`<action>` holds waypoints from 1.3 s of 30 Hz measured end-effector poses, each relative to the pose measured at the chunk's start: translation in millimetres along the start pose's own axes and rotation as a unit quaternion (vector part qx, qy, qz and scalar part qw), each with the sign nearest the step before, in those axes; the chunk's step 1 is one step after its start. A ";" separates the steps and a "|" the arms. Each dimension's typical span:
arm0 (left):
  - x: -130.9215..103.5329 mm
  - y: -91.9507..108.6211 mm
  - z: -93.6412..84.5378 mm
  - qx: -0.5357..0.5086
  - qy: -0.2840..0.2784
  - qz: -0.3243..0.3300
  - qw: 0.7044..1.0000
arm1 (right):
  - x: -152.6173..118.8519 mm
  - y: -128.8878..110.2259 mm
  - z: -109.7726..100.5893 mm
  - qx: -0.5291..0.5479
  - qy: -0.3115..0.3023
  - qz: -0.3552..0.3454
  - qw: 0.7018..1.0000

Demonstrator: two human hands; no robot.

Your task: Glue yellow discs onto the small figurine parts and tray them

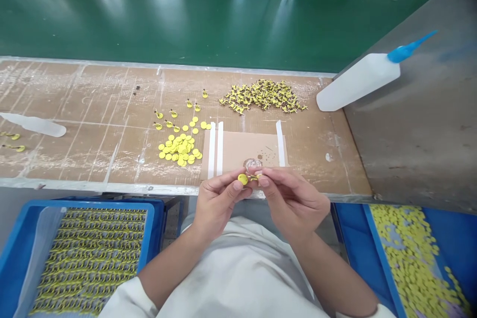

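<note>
At the near edge of the tabletop (pixel 328 156), seen in the head view, the person's two hands meet over a sheet of cardboard (pixel 242 144). The left hand (pixel 218 201) pinches a yellow disc (pixel 243 179) between thumb and fingers, its flat face turned up toward the camera. The right hand (pixel 294 201) has its fingers drawn close together at the tips on a small yellow-and-dark piece (pixel 254 178), right beside the disc; whether the two touch is too small to tell. Just beyond the fingertips sits a round, shiny clear object (pixel 253 163), partly hidden by them. White strips (pixel 220 146) run along both sides of the cardboard. To its left lies a pile of loose yellow discs (pixel 181 149), with several discs bearing dark-and-yellow pieces (pixel 173 114) scattered behind it. Farther back spreads a heap of small yellow-and-dark pieces (pixel 264 95). At right, a white bottle with a blue nozzle (pixel 357 82) leans against a metal panel (pixel 417 124). Below the tabletop, a blue tray (pixel 149 243) at left holds rows of yellow-and-dark items, and another blue tray (pixel 385 273) at right holds many yellow discs.
</note>
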State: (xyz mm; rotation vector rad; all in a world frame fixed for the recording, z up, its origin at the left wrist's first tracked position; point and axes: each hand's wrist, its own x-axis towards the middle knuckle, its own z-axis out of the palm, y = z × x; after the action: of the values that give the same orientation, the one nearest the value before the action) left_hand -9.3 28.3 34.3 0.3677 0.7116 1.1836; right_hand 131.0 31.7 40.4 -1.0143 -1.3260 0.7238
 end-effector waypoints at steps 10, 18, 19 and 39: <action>-1.4 -4.4 -0.5 0.013 0.003 0.017 1.000 | 3.0 -2.6 0.5 -0.033 -0.008 -0.038 0.999; -1.4 -3.7 -1.5 0.011 0.017 0.022 1.000 | 3.9 -4.1 2.8 -0.046 -0.013 -0.039 0.998; -1.4 -3.9 -1.7 0.011 0.019 0.022 1.000 | 3.8 -3.9 2.8 -0.045 -0.015 -0.041 0.998; -2.9 -6.6 -4.7 0.045 0.042 0.044 0.997 | 7.0 -6.3 5.4 -0.057 -0.025 -0.081 0.995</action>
State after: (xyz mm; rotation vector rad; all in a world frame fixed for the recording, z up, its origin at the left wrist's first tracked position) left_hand -8.3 22.9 27.7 0.4308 0.8299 1.2588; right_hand 126.0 36.2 48.8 -0.9701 -1.4890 0.5593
